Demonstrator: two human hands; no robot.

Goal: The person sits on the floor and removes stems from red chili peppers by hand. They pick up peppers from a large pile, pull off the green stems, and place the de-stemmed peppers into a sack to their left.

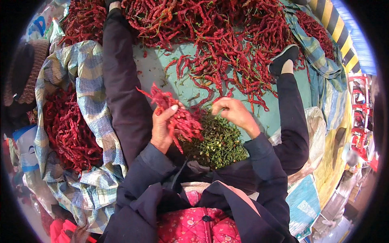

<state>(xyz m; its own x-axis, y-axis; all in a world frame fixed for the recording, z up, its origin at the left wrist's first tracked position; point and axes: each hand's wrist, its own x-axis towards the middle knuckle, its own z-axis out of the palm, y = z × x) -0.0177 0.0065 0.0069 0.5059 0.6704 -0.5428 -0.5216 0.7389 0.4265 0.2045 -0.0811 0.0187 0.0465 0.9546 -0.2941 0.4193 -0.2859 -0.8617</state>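
Observation:
My left hand holds a bunch of wrinkled red chili peppers, its thumb laid across them. My right hand is to the right, bent at the wrist, with thumb and fingertips close together above a heap of green chili stems. A red chili shows at its fingertips; whether they grip it cannot be told. The stem heap lies between my legs, close to my lap. Beyond my hands, loose red chilies spread over a pale green sheet and run into a large pile at the top.
To the left, an open checked woven sack holds red chilies. My legs stretch out on both sides of the sheet. Checked cloth and a yellow-and-black striped edge lie at the upper right, a blue printed bag at the lower right.

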